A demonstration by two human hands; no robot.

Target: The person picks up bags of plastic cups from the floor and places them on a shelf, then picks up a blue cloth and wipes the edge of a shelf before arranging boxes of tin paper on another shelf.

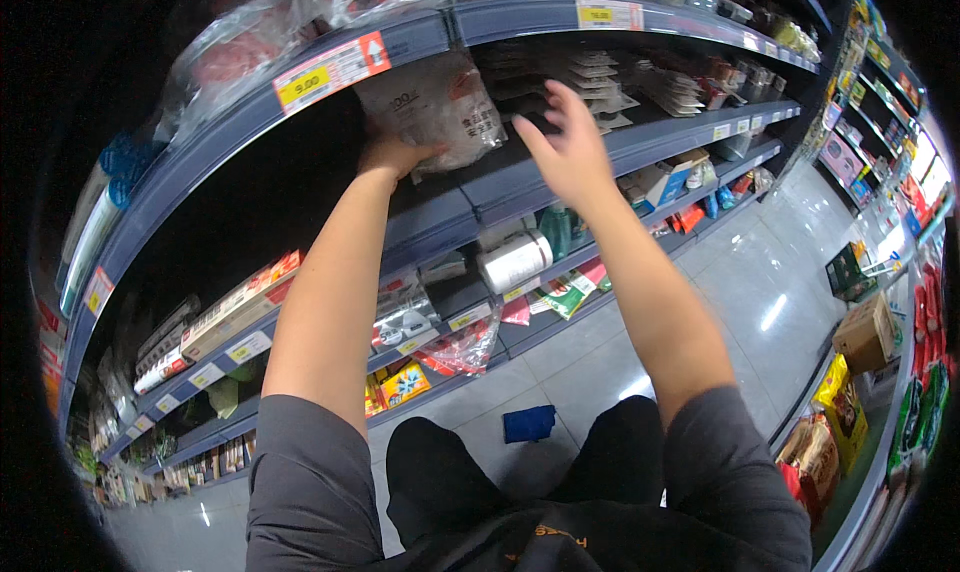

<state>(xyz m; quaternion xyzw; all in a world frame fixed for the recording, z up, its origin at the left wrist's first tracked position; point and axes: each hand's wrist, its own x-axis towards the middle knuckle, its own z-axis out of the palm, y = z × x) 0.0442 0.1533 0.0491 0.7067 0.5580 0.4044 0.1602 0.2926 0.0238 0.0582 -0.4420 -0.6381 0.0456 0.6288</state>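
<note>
My left hand (pixel 391 155) grips the lower left side of a translucent plastic packet (pixel 439 114) that bears printing. The packet stands at the front of a dark grey shelf (pixel 435 216), its top tucked beneath the lip of the shelf above. To its right my right hand (pixel 568 146) is raised with its fingers apart and nothing in them, slightly blurred. Behind those fingers, flat packages (pixel 596 84) lie in a stack on the same shelf. My left fingertips are partly hidden behind the packet.
Plastic-wrapped goods (pixel 251 51) overhang the upper shelf edge. Below are a white cylindrical roll (pixel 516 261) and long boxes (pixel 240 306). A folded blue cloth (pixel 529 424) lies on the tiled floor between my knees. Behind on the right stand bagged goods (pixel 814 452) and a cardboard box (pixel 866 333).
</note>
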